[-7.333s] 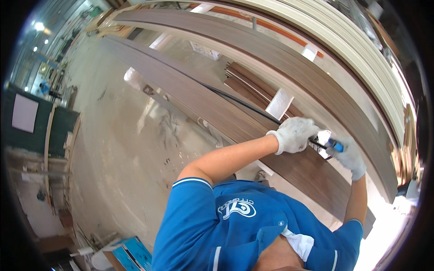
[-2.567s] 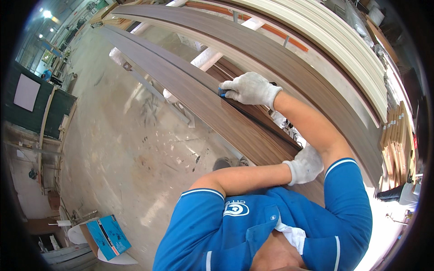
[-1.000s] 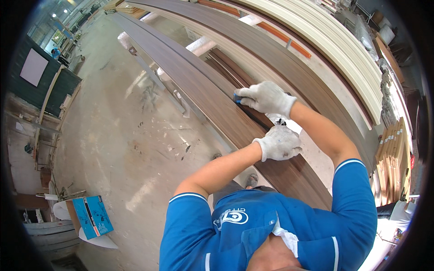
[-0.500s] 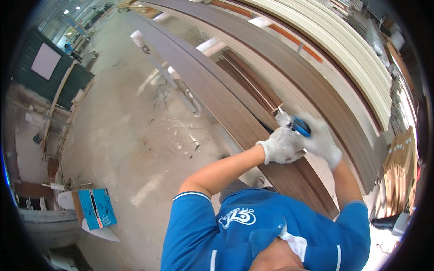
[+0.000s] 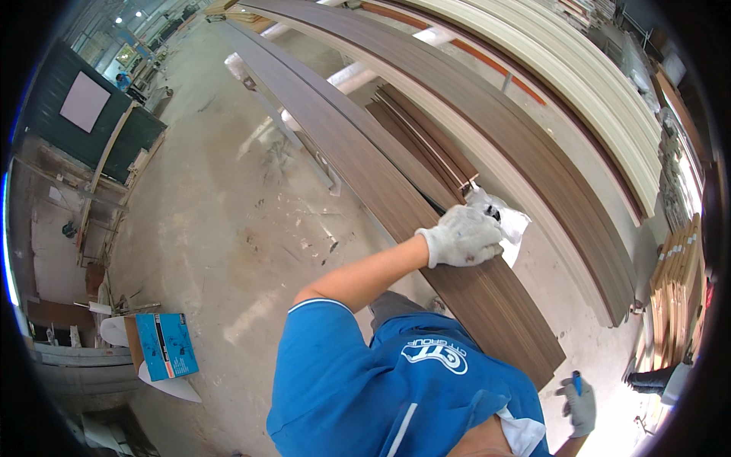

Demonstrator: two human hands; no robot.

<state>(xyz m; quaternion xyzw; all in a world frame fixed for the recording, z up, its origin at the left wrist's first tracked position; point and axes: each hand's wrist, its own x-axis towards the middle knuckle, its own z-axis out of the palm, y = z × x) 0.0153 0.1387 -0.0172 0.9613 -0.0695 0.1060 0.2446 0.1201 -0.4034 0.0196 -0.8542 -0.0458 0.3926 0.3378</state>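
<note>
My left hand (image 5: 463, 238), in a light grey work glove, rests over a long dark brown board (image 5: 381, 202) with its fingers curled. What those fingers grip is hidden. Crumpled white plastic film (image 5: 515, 228) sticks out just beyond them, beside the ends of shorter brown strips (image 5: 426, 145). Low at the right, away from the boards, my gloved right hand (image 5: 582, 411) is closed around a small blue tool (image 5: 577, 382). Only part of that tool shows, so its kind is unclear.
Longer brown boards (image 5: 525, 145) and cream boards (image 5: 563, 84) lie across supports farther right. Wooden pieces (image 5: 674, 297) stand at the right edge. A blue cardboard box (image 5: 171, 346) sits on the floor at left. Another person (image 5: 126, 82) is far off.
My right hand has swung from beside the left hand down to the lower right, taking the blue tool along. My left hand has shifted slightly left, and more white film shows.
</note>
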